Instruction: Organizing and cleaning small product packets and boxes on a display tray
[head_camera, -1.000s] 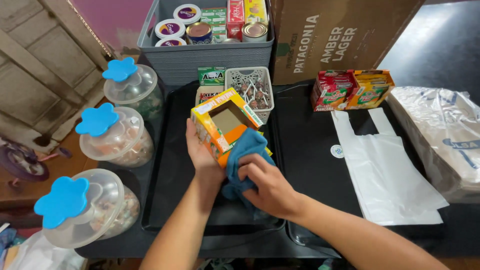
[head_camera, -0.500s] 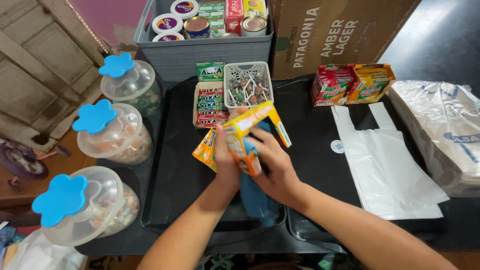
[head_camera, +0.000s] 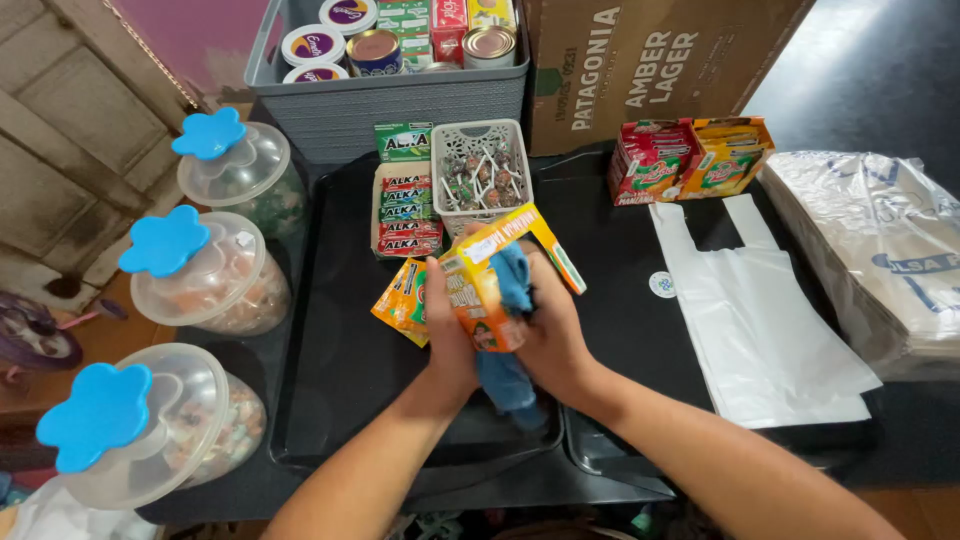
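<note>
My left hand (head_camera: 447, 338) grips a yellow and orange cardboard display box (head_camera: 482, 288) with its flaps open, held above a black tray (head_camera: 330, 370). My right hand (head_camera: 556, 340) holds a blue cloth (head_camera: 511, 330) pressed against the box's side, and the cloth hangs down below the hands. Behind the box on the tray stand a small carton of red and green candy packs (head_camera: 405, 205) and a grey mesh basket of lollipops (head_camera: 481, 175).
Three clear jars with blue flower lids (head_camera: 210, 135) line the left. A grey crate of tins and tubs (head_camera: 390, 95) and a brown cardboard box (head_camera: 650, 60) stand at the back. Red and orange boxes (head_camera: 690, 155), white plastic bags (head_camera: 760, 320) and a wrapped bundle (head_camera: 880, 260) lie at right.
The box has been turned and tilted between my hands, from open side up to its side facing me. The blue cloth moved from under the box to its right side.
</note>
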